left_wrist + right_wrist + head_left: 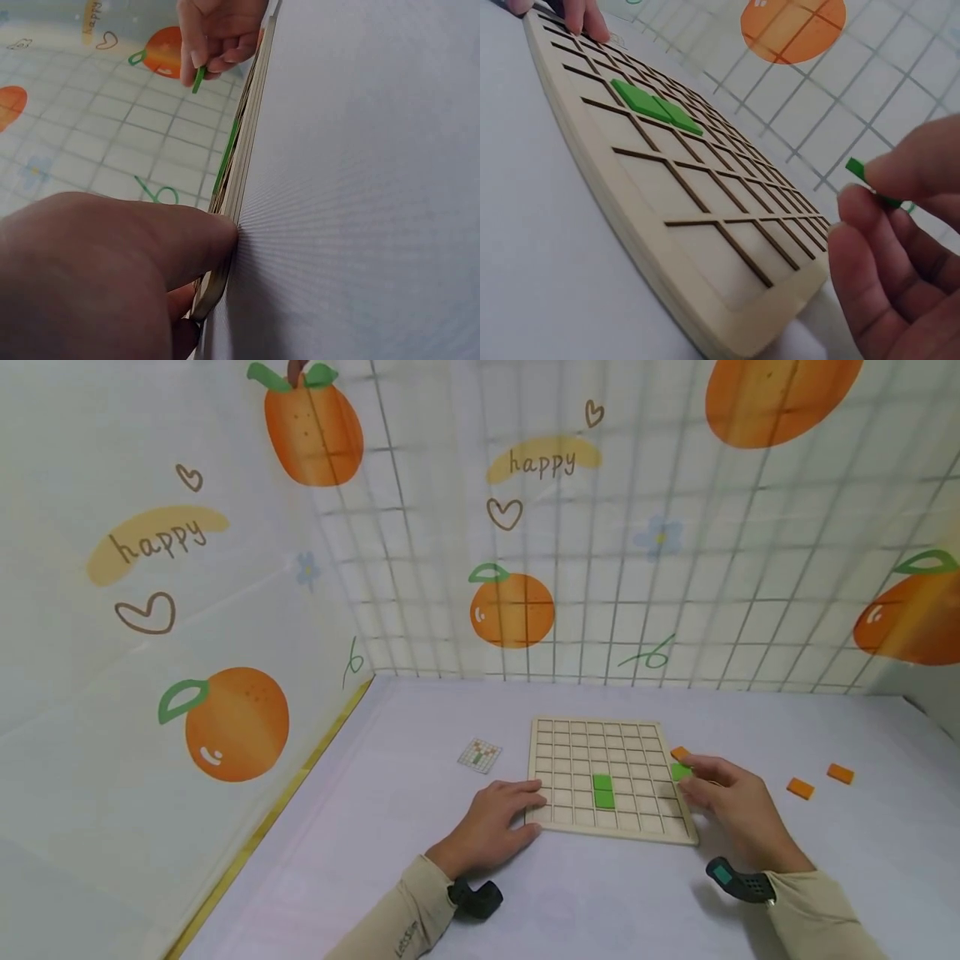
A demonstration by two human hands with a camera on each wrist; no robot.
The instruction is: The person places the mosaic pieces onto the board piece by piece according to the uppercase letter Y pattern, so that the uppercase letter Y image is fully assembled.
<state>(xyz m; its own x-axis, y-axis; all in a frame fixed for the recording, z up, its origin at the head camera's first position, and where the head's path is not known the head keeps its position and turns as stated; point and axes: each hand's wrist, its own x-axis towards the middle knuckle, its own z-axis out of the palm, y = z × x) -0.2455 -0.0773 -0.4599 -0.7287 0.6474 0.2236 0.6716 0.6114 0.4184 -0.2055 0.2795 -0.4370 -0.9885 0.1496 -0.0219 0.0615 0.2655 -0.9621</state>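
A pale wooden grid board (pixel 566 760) lies on the table, with two green tiles (pixel 603 792) one behind the other in its squares. My left hand (pixel 491 827) rests at the board's near left corner. Its fingers lie over the left border, and in the left wrist view the thumb (pixel 202 232) touches the front edge. At the right border, my right hand (pixel 731 797) pinches another green tile (pixel 681 772) between thumb and fingers, raised above the board. The right wrist view shows this tile (pixel 856 168) mostly covered by the fingertips.
An orange tile (pixel 680 752) lies just beyond my right fingertips. Two more orange tiles (pixel 800 788) are farther right. Left of the board is a small card (pixel 480 756) with a coloured grid pattern. A patterned curtain (pixel 420 610) stands behind the table.
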